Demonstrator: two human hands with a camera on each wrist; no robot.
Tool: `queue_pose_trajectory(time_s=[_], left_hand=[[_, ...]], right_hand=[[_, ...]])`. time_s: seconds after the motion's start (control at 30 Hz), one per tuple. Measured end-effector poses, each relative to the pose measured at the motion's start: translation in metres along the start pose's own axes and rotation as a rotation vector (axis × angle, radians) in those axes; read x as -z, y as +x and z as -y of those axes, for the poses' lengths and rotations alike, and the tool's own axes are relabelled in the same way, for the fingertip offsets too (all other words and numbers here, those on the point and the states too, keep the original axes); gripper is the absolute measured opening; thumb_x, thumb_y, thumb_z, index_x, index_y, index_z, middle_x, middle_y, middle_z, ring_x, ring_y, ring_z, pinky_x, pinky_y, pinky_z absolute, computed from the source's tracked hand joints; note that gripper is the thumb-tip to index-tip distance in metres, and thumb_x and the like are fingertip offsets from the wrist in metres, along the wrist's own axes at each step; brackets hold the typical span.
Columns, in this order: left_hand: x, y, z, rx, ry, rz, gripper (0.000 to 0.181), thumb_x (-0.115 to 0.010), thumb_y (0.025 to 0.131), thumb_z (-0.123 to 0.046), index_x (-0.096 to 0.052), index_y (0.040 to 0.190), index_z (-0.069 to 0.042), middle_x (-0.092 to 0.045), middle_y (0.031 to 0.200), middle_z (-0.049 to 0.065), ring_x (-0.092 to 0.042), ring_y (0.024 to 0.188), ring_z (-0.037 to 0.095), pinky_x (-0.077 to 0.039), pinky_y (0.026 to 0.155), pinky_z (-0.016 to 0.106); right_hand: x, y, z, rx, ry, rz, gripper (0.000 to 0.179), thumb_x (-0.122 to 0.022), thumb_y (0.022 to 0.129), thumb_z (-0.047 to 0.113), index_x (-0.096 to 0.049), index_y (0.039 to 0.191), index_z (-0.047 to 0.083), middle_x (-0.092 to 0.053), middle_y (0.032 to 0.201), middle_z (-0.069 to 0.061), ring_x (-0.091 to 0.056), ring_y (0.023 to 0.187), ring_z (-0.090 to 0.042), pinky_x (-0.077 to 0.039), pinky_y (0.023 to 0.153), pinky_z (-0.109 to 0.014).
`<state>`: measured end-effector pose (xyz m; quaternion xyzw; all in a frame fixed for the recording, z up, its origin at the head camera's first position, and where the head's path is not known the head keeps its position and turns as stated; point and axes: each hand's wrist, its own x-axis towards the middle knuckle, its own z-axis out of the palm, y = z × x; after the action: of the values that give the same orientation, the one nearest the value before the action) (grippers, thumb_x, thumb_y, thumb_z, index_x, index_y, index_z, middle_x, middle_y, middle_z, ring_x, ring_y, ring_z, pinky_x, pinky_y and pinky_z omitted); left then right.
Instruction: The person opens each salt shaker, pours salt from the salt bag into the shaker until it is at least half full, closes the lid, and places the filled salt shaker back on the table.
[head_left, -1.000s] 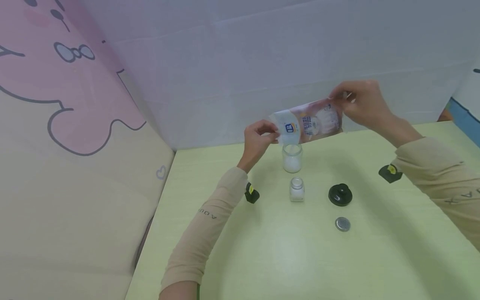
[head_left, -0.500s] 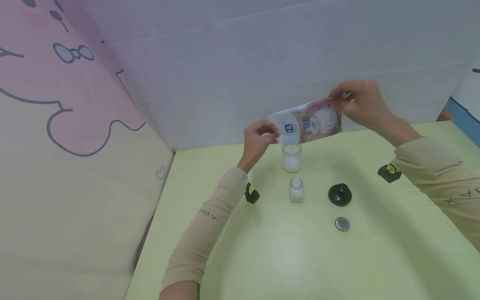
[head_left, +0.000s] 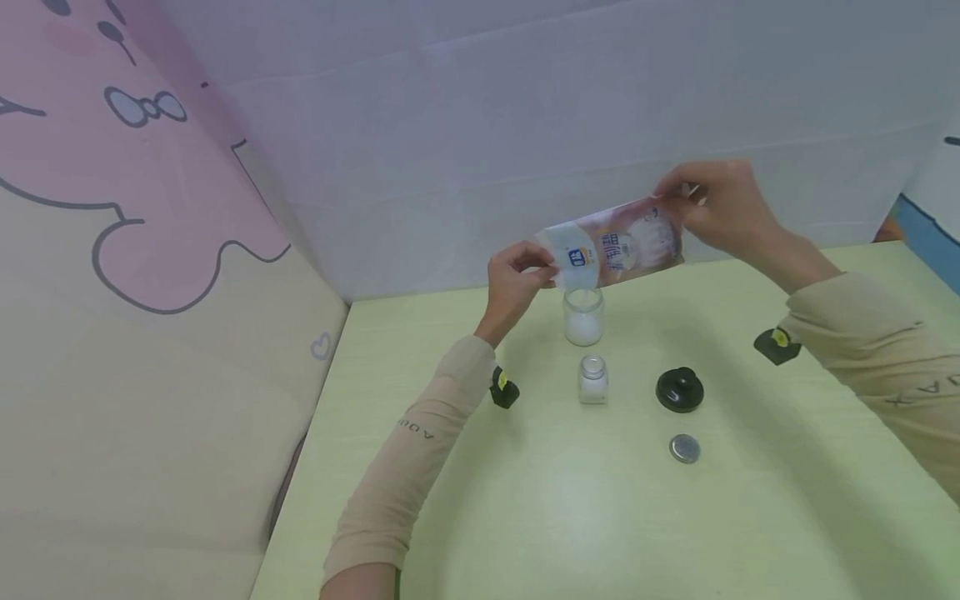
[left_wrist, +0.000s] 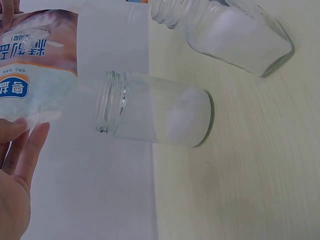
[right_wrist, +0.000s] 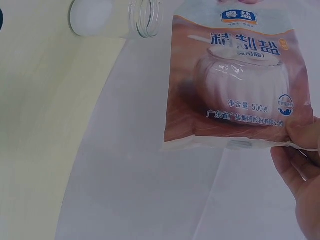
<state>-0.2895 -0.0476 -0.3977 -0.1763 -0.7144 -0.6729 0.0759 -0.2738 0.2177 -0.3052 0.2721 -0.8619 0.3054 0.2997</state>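
Between both hands a bag of salt (head_left: 626,242), pink and white with blue lettering, is stretched out at a slant, its right end higher. My left hand (head_left: 517,279) pinches its pale left end. At the opposite end, the thumb and fingers of my right hand (head_left: 723,204) pinch a corner, seen close in the right wrist view beside the bag's printed front (right_wrist: 237,80). Below the bag's left end stands a wide glass jar (head_left: 583,321), lidless, with white salt in its lower part. A smaller square glass jar (head_left: 593,383) in front of it also holds white contents.
A black knobbed lid (head_left: 680,389) lies right of the small jar, with a silver screw cap (head_left: 685,448) in front of it. The pale green table (head_left: 570,517) meets a white cloth-like wall (head_left: 450,167) behind. A pink cartoon-printed wall (head_left: 172,208) borders the left side.
Almost nothing differs: both hands keep their hold on the bag at the same place, and the jars and lids stay put. The view shifts very slightly.
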Motion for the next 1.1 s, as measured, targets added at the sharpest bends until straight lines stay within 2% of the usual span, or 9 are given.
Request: queue_pose_trajectory(time_s=[0.7,1.1], left_hand=[[-0.0005,-0.0006,0.0016,-0.007,-0.010,-0.004,0.012,-0.065,0.078,0.011,-0.064,0.085,0.003,-0.066,0.086,0.013,-0.067,0.082,0.019,-0.059,0.065,0.035],[-0.0019,-0.0019,-0.0008,0.018,-0.010,-0.004,0.012,-0.066,0.078,0.012,-0.064,0.087,0.006,-0.066,0.088,0.016,-0.066,0.084,0.023,-0.059,0.065,0.034]], right_hand=[[-0.0014,-0.0016,-0.0021,-0.007,-0.009,0.005,0.013,-0.062,0.079,-0.012,-0.070,0.083,-0.003,-0.069,0.081,-0.012,-0.049,0.069,-0.002,-0.041,0.060,-0.010],[-0.0010,-0.0022,-0.0025,-0.011,-0.003,-0.004,0.014,-0.062,0.079,-0.012,-0.070,0.083,-0.002,-0.069,0.081,-0.012,-0.050,0.068,-0.001,-0.040,0.060,-0.008]])
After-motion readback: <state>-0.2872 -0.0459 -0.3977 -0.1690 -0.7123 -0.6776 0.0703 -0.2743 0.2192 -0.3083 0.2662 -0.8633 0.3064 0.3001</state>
